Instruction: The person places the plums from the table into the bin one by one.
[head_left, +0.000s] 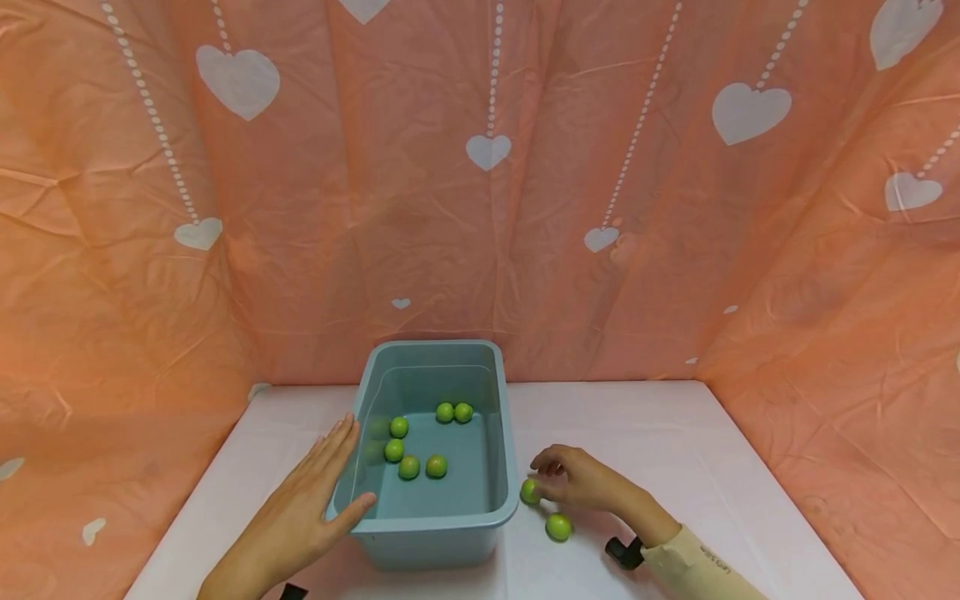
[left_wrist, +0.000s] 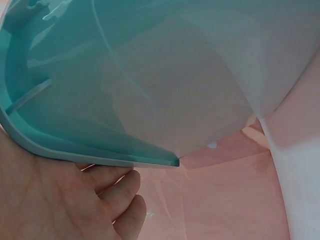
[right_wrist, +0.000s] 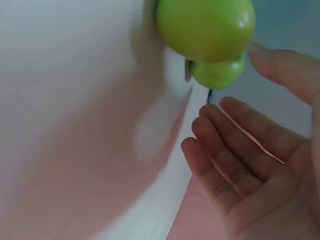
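Note:
A blue-grey plastic bin (head_left: 431, 550) stands on the white table, with several small round green fruits (head_left: 437, 466) on its floor. Along its left rim lies my left hand (head_left: 300, 492), fingers extended and thumb over the near corner. The left wrist view shows that palm (left_wrist: 45, 200) against the outside of the rim. My right hand (head_left: 588, 479) hovers beside a green fruit (head_left: 530, 492) just right of the bin. A second green fruit (head_left: 558, 527) lies nearer me. In the right wrist view the fingers (right_wrist: 225, 165) are spread from the thumb, gripping nothing.
White cloth (head_left: 637, 417) covers the table. Orange sheeting with white hearts (head_left: 487, 250) hangs at the back and both sides. The bin's back wall stands close to the rear sheet.

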